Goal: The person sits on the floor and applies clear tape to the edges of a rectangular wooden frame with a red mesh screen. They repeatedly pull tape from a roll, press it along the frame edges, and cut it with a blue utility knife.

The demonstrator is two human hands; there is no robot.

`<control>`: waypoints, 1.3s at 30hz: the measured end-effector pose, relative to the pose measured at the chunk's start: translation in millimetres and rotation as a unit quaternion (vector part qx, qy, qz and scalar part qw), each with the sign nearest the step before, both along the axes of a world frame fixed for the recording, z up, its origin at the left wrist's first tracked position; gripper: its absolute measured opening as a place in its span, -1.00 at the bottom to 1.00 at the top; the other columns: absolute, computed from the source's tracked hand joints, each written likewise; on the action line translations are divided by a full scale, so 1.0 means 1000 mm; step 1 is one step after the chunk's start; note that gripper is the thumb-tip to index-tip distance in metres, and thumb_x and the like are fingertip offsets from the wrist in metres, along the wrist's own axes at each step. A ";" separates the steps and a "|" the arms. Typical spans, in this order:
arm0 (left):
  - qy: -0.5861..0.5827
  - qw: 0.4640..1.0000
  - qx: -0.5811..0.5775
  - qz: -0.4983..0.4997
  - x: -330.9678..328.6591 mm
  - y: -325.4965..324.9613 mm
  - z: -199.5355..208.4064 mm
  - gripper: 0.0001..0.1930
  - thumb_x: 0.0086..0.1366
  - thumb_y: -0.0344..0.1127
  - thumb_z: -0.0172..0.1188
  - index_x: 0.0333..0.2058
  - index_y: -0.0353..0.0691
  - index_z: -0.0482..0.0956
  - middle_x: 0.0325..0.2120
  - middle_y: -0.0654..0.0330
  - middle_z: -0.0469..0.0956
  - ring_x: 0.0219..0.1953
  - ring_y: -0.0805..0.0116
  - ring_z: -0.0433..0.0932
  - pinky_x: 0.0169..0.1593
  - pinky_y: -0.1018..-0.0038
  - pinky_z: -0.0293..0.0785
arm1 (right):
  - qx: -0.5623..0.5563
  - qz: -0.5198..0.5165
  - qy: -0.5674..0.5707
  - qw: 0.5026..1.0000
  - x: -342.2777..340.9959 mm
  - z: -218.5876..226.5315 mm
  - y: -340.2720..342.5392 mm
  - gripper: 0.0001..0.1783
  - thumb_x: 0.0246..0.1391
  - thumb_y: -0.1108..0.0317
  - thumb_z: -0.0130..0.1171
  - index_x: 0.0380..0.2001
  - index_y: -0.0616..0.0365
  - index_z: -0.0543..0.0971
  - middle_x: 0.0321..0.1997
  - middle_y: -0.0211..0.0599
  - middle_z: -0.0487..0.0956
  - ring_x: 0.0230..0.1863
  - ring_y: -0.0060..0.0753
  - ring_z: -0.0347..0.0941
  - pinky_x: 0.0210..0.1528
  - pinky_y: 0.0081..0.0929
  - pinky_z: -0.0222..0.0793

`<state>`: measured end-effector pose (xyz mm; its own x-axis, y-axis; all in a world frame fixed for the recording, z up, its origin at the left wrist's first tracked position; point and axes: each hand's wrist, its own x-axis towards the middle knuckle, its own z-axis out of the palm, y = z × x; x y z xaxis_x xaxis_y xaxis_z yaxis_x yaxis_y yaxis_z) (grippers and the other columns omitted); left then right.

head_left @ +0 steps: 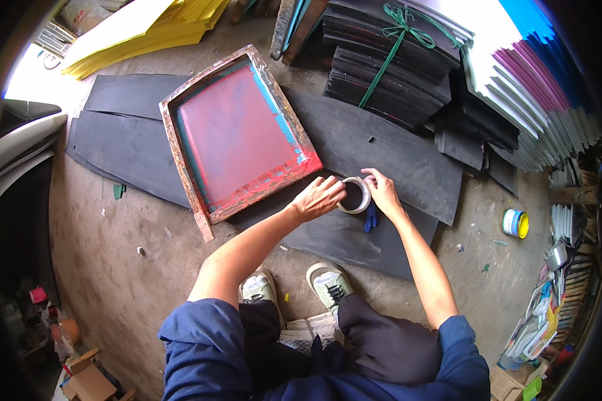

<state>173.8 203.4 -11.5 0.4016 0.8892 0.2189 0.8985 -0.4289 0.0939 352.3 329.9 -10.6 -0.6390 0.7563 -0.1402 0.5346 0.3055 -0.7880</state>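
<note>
A roll of pale tape (366, 194) is held upright on its edge or slightly tilted between my two hands, its dark hole showing. My left hand (320, 198) has its fingers curled against the roll's left side. On the other side my right hand (382, 192) pinches the upper right rim with thumb and fingers. Just left of them lies a wooden screen-printing frame (237, 123) with reddish mesh and blue and red stains. It rests on large black sheets (388, 144) on the floor. A small blue object (371, 218) sits below the roll; its kind is unclear.
Black sheets tied with green string (388, 73) are stacked at the back. Yellow sheets (140, 33) lie far left; white, purple and blue sheets (528, 87) stand right. A small yellow-and-blue can (515, 223) is on the concrete floor (134, 281). My shoes (329, 284) are near the sheets' front edge.
</note>
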 end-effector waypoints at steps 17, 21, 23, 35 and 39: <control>-0.020 0.997 0.071 -0.022 -0.071 -0.043 0.166 -0.68 0.07 -0.21 0.13 -0.18 -0.14 0.49 -0.14 0.21 0.41 0.07 0.22 0.28 0.11 0.34 0.30 | -0.399 0.066 0.318 0.857 -0.035 0.169 -0.023 -0.38 0.07 0.43 0.08 0.19 0.06 0.12 -0.06 -0.19 0.40 -0.05 -0.41 0.37 -0.01 -0.39 0.33; -0.023 0.982 0.144 0.117 -0.064 -0.091 0.248 -0.55 -0.01 -0.01 0.26 -0.19 -0.14 0.49 -0.09 0.21 0.42 0.19 0.14 0.13 0.25 0.01 -0.07 | -0.346 0.085 0.379 0.854 -0.073 0.249 -0.074 -0.32 0.00 0.52 0.14 0.19 -0.04 0.15 -0.07 -0.19 0.39 -0.03 -0.40 0.34 0.00 -0.39 0.30; -0.113 0.966 0.128 0.195 -0.061 -0.111 0.272 -0.58 -0.03 -0.16 0.30 -0.17 -0.13 0.46 -0.07 0.20 0.41 0.19 0.12 0.13 0.21 0.04 0.02 | -0.274 0.123 0.392 0.870 -0.091 0.284 -0.097 -0.33 0.01 0.53 0.13 0.18 -0.04 0.16 -0.08 -0.19 0.39 -0.03 -0.42 0.33 0.01 -0.41 0.30; -0.242 0.884 0.270 0.293 -0.051 -0.170 0.293 -0.77 0.10 -0.32 0.17 -0.28 -0.27 0.43 -0.30 0.09 0.46 -0.12 0.12 0.37 0.00 0.27 0.23 | 0.140 0.137 0.314 0.929 -0.130 0.317 -0.165 -0.37 -0.11 0.50 0.23 0.08 0.03 0.27 -0.05 -0.18 0.33 -0.10 -0.41 0.31 0.03 -0.47 0.25; -0.161 0.904 0.255 0.305 -0.062 -0.182 0.284 -0.79 0.10 -0.36 0.14 -0.28 -0.26 0.40 -0.34 0.07 0.45 -0.19 0.11 0.41 -0.05 0.27 0.26 | 0.373 0.110 0.237 0.890 -0.130 0.310 -0.171 -0.33 -0.30 0.43 0.34 0.00 0.03 0.38 0.02 -0.29 0.29 -0.02 -0.25 0.18 0.11 -0.34 0.10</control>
